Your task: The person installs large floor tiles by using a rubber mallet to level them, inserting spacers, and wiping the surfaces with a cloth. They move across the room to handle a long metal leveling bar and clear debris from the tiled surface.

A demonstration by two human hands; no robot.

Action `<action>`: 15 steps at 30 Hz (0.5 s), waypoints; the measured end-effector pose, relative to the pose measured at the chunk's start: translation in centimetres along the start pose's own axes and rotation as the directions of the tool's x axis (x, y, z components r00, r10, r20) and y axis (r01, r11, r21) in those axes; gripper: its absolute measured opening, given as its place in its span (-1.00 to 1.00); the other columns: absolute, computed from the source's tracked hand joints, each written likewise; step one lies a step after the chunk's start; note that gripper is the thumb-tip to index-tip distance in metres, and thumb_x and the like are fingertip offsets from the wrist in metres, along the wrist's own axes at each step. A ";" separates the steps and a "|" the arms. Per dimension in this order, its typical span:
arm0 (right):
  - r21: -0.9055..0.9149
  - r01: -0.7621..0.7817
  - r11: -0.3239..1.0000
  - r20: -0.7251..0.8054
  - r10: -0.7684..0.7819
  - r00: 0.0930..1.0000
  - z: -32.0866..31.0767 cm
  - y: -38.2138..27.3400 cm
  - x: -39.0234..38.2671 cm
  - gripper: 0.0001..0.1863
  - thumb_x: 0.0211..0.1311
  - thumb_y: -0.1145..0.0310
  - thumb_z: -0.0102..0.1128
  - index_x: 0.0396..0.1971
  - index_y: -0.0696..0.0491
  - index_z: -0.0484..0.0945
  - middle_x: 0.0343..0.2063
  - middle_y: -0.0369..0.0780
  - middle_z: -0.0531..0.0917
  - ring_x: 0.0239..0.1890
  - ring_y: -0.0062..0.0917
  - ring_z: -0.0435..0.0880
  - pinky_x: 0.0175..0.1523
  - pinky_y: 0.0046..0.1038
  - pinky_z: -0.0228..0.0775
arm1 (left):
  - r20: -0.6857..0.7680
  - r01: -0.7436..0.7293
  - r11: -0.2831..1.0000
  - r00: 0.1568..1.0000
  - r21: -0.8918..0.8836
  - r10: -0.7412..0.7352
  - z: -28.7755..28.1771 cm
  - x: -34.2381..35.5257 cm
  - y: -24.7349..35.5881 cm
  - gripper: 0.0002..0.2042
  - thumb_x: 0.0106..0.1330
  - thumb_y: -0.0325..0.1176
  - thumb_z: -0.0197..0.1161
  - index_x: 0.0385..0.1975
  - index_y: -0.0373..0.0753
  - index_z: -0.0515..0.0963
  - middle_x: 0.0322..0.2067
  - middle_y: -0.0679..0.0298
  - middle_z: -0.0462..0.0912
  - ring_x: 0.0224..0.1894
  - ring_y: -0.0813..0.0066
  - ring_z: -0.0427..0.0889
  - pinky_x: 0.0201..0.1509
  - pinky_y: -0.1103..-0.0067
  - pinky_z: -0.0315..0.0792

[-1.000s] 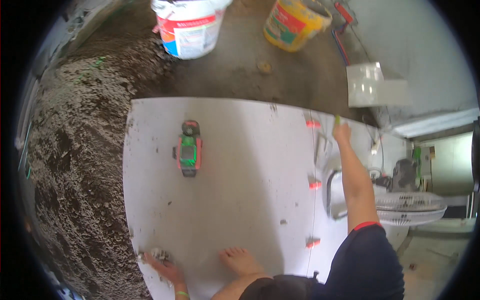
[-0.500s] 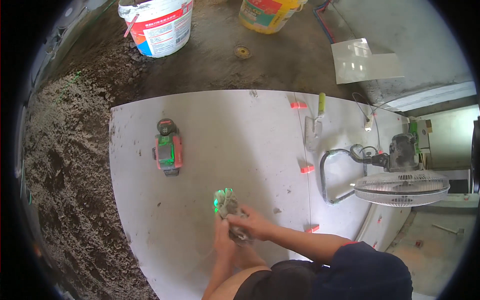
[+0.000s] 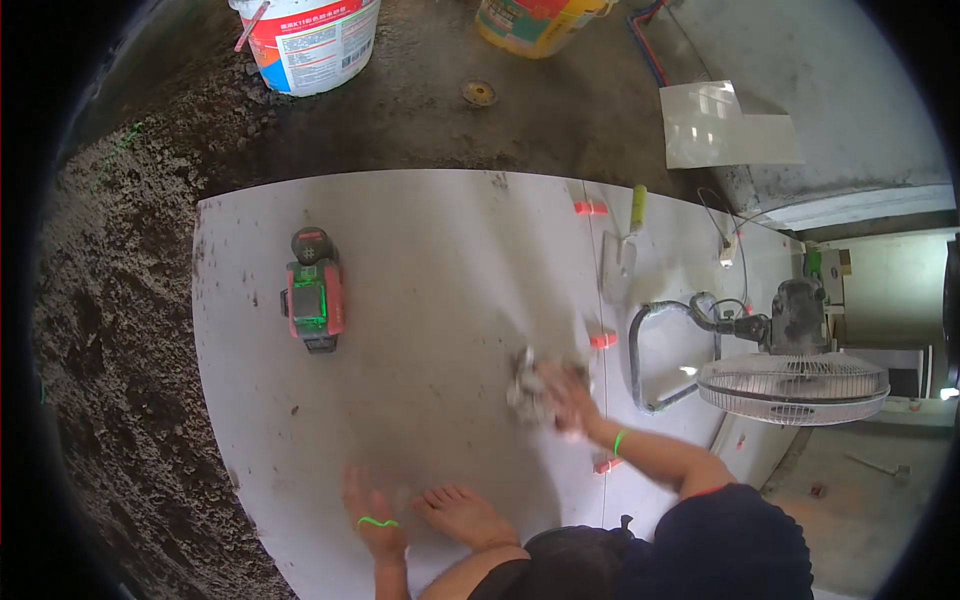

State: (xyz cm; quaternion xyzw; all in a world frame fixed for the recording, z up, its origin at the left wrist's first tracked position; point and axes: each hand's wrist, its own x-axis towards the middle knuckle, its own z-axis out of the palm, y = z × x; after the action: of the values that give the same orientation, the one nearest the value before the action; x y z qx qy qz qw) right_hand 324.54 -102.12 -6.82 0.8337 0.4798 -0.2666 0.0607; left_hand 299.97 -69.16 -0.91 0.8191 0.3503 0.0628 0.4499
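Observation:
A crumpled, dirty grey-white rag lies against the large pale tile, beside the seam on its right. My right hand is on the rag, gripping it and pressing it down; motion blurs the fingers. My left hand holds nothing, its fingers stretched out low over the tile near my bare foot. Green laser light crosses my left hand and right wrist. Farther ahead on the left, a red and black laser level stands on the tile.
Red levelling wedges line the tile seam. Right of it lie a trowel with a yellow-green handle and a fan on its side. Rough mortar borders the left; a white bucket and a yellow bucket stand beyond.
Both hands were together on the rag in front of me. My right hand has carried it right and forward onto the tile; my left has let go and moved left and back.

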 end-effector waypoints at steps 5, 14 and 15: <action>0.247 -0.197 0.949 -0.688 0.315 0.654 -10.8 13.1 18.9 -0.38 0.01 0.49 0.17 0.19 -0.02 0.33 0.25 -0.06 0.32 0.30 -0.12 0.24 0.34 -0.25 0.17 | -0.151 -0.056 0.991 0.986 0.122 0.074 -0.2 2.6 -2.0 -0.52 0.44 -0.18 -0.06 0.26 -0.34 0.23 0.32 -0.05 0.17 0.36 -0.02 0.15 0.39 0.23 0.05; -0.061 0.175 0.983 -0.463 -0.183 0.867 -6.5 -1.3 9.6 -0.50 0.18 0.44 0.03 0.18 0.08 0.41 0.29 0.00 0.26 0.40 -0.10 0.08 0.45 0.02 -0.22 | -0.233 -0.016 0.959 0.969 0.282 0.084 -3.5 2.3 -5.5 -0.50 0.39 -0.25 0.02 0.28 -0.31 0.20 0.35 -0.05 0.10 0.40 -0.09 0.04 0.40 0.13 -0.01; 0.297 0.362 0.883 -0.439 -0.211 0.874 -5.8 -6.7 7.0 -0.51 0.20 0.37 0.08 0.18 -0.07 0.43 0.31 -0.05 0.25 0.41 -0.10 0.06 0.45 0.00 -0.18 | -0.234 -0.004 0.962 0.970 0.274 0.071 -3.4 1.8 -6.1 -0.48 0.37 -0.26 0.04 0.29 -0.31 0.19 0.35 -0.05 0.09 0.40 -0.10 0.03 0.40 0.11 -0.01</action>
State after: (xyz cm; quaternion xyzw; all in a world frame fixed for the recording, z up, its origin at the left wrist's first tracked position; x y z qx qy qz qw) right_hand 324.03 -91.12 -4.33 0.7841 0.5432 -0.1851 -0.2362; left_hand 296.76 -63.53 -4.09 0.8658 0.3920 0.1222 0.2861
